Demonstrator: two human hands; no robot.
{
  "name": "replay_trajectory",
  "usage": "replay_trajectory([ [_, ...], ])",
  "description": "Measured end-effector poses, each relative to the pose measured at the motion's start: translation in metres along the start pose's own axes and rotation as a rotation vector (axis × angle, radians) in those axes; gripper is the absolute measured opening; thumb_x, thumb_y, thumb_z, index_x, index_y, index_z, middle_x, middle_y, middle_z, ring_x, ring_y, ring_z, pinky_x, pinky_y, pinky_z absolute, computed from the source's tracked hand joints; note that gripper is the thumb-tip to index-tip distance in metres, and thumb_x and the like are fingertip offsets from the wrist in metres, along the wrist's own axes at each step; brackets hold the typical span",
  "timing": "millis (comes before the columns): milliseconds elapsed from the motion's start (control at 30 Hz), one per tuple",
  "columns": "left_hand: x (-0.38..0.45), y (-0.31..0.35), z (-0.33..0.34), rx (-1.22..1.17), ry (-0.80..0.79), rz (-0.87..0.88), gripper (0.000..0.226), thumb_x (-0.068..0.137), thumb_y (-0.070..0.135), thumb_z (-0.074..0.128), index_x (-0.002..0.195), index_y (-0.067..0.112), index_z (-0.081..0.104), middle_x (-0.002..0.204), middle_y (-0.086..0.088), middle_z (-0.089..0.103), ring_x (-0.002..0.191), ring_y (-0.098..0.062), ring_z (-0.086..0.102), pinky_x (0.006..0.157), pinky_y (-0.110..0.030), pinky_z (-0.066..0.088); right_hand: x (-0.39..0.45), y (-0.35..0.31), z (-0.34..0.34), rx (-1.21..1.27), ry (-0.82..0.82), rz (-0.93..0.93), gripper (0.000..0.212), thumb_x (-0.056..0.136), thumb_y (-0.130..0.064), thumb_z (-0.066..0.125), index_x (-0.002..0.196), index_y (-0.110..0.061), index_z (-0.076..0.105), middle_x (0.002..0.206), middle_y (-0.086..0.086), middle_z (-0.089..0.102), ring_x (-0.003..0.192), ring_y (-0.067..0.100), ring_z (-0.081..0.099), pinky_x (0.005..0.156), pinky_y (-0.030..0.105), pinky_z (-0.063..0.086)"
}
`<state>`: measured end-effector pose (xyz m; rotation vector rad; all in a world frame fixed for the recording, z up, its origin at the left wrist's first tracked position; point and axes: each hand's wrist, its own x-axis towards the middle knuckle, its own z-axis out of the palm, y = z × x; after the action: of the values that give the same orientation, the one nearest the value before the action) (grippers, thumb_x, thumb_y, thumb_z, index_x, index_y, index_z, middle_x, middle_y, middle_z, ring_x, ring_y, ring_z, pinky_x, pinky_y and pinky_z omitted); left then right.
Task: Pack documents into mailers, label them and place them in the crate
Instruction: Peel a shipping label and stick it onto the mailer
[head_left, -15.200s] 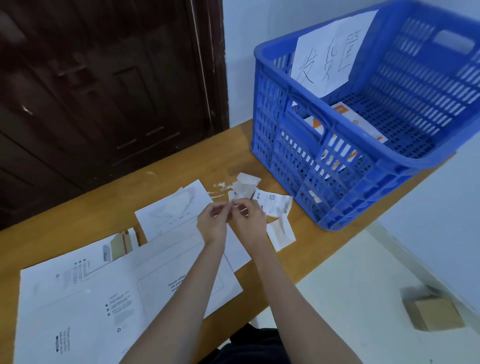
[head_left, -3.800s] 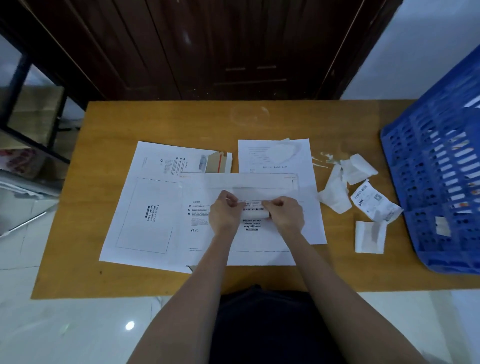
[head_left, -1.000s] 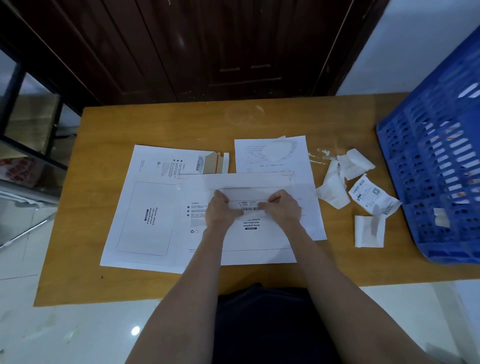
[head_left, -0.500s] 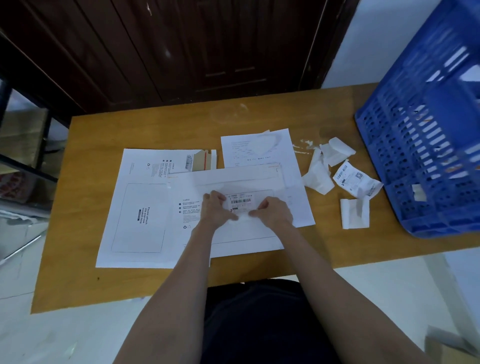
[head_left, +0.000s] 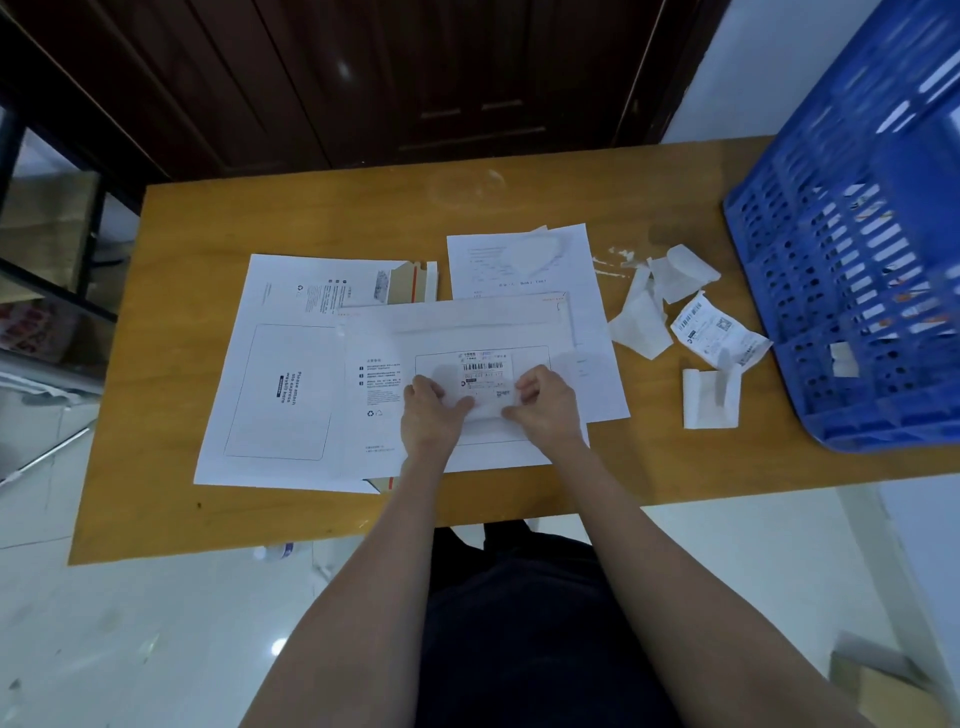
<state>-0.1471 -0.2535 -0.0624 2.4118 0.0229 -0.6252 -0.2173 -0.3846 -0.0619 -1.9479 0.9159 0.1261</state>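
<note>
A white mailer lies flat in the middle of the wooden table. A barcode shipping label sits inside its printed address box. My left hand and my right hand rest side by side on the label's lower part, fingertips pressing it against the mailer. The label's top half shows above my fingers. A second white mailer lies under the first, to its left. A printed document sheet lies behind the mailers. The blue plastic crate stands at the table's right end.
Torn backing scraps, a crumpled printed label and a folded white strip lie between the mailers and the crate. A dark wooden door stands behind the table. A cardboard box sits on the floor at lower right.
Both hands have slid down the label toward me, so more of its barcode end shows above my fingers. The view has shifted slightly; the mailers and crate have not moved.
</note>
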Motion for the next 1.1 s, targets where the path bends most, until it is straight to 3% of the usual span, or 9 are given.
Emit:
replay_trajectory([
  [133,-0.001,-0.003,-0.001,0.003,-0.056,0.028,0.048,0.075,0.023,0.078,0.104,0.009,0.042,0.103,-0.004,0.040,0.083,-0.021,0.047,0.073,-0.031,0.041,-0.003,-0.002,-0.001,-0.082,-0.048,-0.026,0.029,0.070,-0.011,0.076,0.093,-0.018,0.060,0.099,0.000,0.054,0.084,0.010,0.055,0.089,0.030,0.050],
  [233,-0.005,-0.005,-0.002,-0.010,-0.088,0.045,0.054,0.072,0.018,0.081,0.108,0.007,0.042,0.105,-0.004,0.037,0.086,-0.021,0.047,0.074,-0.030,0.042,-0.002,-0.009,0.000,-0.104,-0.052,0.058,0.016,0.076,-0.026,0.069,0.090,-0.023,0.060,0.100,-0.005,0.055,0.088,0.010,0.057,0.095,0.034,0.046],
  [400,-0.007,-0.010,-0.003,-0.013,-0.129,0.071,0.065,0.064,0.015,0.085,0.112,0.006,0.042,0.107,-0.003,0.034,0.092,-0.021,0.047,0.081,-0.032,0.046,-0.002,-0.007,0.004,-0.292,-0.017,0.073,0.029,0.079,-0.042,0.070,0.095,-0.021,0.056,0.101,-0.004,0.059,0.090,0.014,0.058,0.092,0.034,0.044],
  [533,-0.008,-0.014,-0.002,0.035,-0.139,0.118,0.068,0.061,0.022,0.088,0.110,0.007,0.043,0.107,-0.001,0.032,0.092,-0.020,0.047,0.081,-0.031,0.045,-0.004,0.000,0.003,-0.262,-0.055,0.060,0.034,0.069,-0.029,0.079,0.092,-0.023,0.055,0.102,-0.002,0.057,0.090,0.014,0.059,0.094,0.036,0.044],
  [667,-0.009,-0.017,-0.003,0.095,-0.137,0.173,0.067,0.061,0.025,0.087,0.110,0.008,0.044,0.106,0.001,0.032,0.095,-0.021,0.047,0.079,-0.029,0.043,-0.007,0.004,0.002,-0.233,-0.064,0.027,0.036,0.066,-0.018,0.078,0.091,-0.026,0.053,0.098,-0.005,0.050,0.083,0.010,0.054,0.097,0.037,0.041],
  [800,-0.011,-0.018,-0.002,0.137,-0.137,0.214,0.064,0.064,0.025,0.085,0.111,0.009,0.044,0.111,-0.003,0.036,0.102,-0.023,0.048,0.082,-0.030,0.044,-0.009,0.005,0.002,-0.264,-0.080,-0.014,0.041,0.064,-0.016,0.077,0.093,-0.028,0.050,0.100,-0.006,0.047,0.089,0.012,0.056,0.095,0.033,0.039],
  [900,-0.015,-0.016,-0.005,0.231,-0.121,0.232,0.064,0.067,0.034,0.082,0.110,0.009,0.041,0.112,-0.004,0.040,0.099,-0.024,0.051,0.077,-0.033,0.047,-0.009,0.003,0.003,-0.350,-0.078,-0.020,0.040,0.069,-0.026,0.074,0.100,-0.024,0.048,0.102,-0.004,0.045,0.095,0.016,0.056,0.088,0.030,0.034],
  [1000,-0.018,-0.020,-0.010,0.332,-0.083,0.159,0.077,0.066,0.052,0.078,0.115,0.008,0.040,0.114,-0.005,0.042,0.100,-0.023,0.053,0.076,-0.036,0.050,-0.010,-0.003,0.008,-0.437,-0.040,0.003,0.056,0.066,-0.048,0.077,0.105,-0.022,0.047,0.102,-0.003,0.042,0.094,0.015,0.048,0.088,0.032,0.033],
  [1100,-0.018,-0.025,-0.012,0.345,-0.080,0.104,0.085,0.065,0.059,0.076,0.120,0.006,0.038,0.118,-0.007,0.041,0.105,-0.025,0.053,0.077,-0.039,0.050,-0.010,-0.002,0.008,-0.464,-0.044,-0.017,0.063,0.064,-0.052,0.079,0.108,-0.021,0.046,0.107,-0.001,0.043,0.099,0.018,0.048,0.089,0.032,0.032],
])
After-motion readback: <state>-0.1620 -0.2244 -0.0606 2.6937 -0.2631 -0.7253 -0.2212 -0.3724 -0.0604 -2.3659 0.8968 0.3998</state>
